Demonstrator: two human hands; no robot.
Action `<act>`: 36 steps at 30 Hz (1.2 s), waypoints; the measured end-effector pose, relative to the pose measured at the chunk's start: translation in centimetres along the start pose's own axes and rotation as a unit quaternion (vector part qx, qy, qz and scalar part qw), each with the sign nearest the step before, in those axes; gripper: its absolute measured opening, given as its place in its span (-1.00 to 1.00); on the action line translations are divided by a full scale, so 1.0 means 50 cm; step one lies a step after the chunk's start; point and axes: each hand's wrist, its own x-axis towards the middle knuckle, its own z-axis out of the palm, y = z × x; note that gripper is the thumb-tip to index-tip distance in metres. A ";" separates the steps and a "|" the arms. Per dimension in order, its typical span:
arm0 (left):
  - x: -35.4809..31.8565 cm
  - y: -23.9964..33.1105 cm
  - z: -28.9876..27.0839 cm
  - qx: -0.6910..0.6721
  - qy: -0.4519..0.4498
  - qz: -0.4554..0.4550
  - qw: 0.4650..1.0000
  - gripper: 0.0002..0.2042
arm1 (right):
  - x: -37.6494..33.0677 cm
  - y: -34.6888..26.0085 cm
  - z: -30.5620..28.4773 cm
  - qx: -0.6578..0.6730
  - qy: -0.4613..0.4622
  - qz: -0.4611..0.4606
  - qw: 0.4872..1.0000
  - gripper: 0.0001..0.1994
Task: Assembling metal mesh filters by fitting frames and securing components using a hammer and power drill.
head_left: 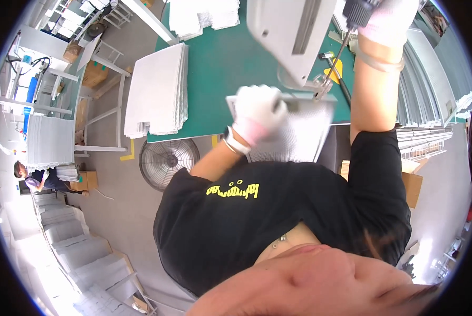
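My left hand (259,113), in a white glove, is closed over the upper left part of a pale, finely perforated panel (294,139). What its curled fingers hold is hidden. The panel spans the table's front edge and my body. My right hand (391,23), gloved too, is at the upper right, closed round the dark handle (358,11) of a slim metal rod; part of its fingers is cut off by the picture's edge. The rod slants down to a small metal mechanism (323,84) at the panel's far edge, beside a blurred light-grey machine arm (294,37).
A stack of white sheets (159,89) lies at left on the green table (209,79), with more sheets (204,16) behind. A hammer (338,73) and a yellow piece (333,71) lie right. Grey panels (420,79) stand farther right. A floor fan (170,160) stands below left.
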 end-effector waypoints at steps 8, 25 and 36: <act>-0.050 0.104 -0.033 -0.041 0.059 0.043 0.996 -0.78 | -0.113 -0.008 -0.080 0.083 -0.106 0.218 0.967 -0.65; -0.080 0.114 -0.011 -0.096 0.026 0.080 0.992 -0.67 | -0.202 0.018 -0.306 0.090 -0.158 0.344 0.921 -0.57; -0.098 0.090 0.030 -0.121 -0.124 0.069 0.982 -0.55 | -0.257 0.073 -0.319 0.243 -0.125 0.385 0.882 -0.38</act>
